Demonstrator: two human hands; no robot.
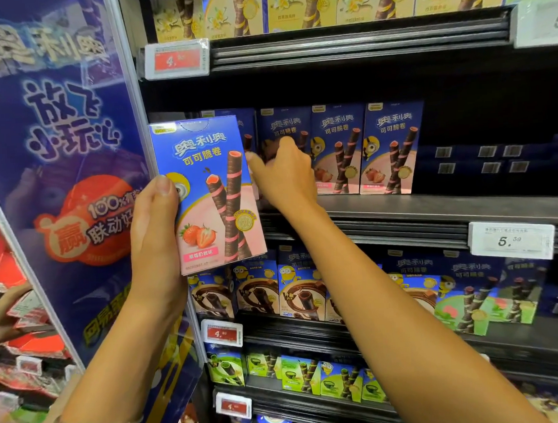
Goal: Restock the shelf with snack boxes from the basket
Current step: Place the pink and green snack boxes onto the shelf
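Observation:
My left hand point(157, 227) grips a blue and pink strawberry snack box point(210, 195) by its left edge, upright in front of the middle shelf's left end. My right hand point(285, 175) reaches onto the middle shelf point(432, 206), fingers curled on a standing strawberry box point(278, 132) in the row there. Two more matching boxes point(365, 148) stand to its right. The basket is out of view.
Dark flat boxes point(481, 158) lie further right on the middle shelf. Yellow boxes point(325, 5) fill the shelf above, chocolate and green boxes point(295, 294) the shelves below. A blue promotional panel point(64, 158) borders the left. Price tags point(512, 239) stick out from shelf edges. Another person's hand point(1, 310) shows far left.

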